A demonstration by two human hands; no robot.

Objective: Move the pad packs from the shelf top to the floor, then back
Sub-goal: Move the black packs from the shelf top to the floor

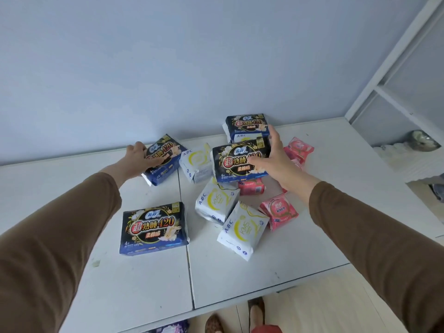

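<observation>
Several pad packs lie on the white shelf top. My left hand rests on a dark blue pack near the back wall, fingers over its top. My right hand grips the right edge of another dark blue pack in the middle. A third dark blue pack sits behind it on a white pack, and a further one lies near the front left. White ABC packs and pink packs lie around them.
A pale blue wall stands right behind the shelf top. White shelving rises at the right. Below the front edge I see the light floor, my feet in patterned shoes, and a purple pack at the bottom edge.
</observation>
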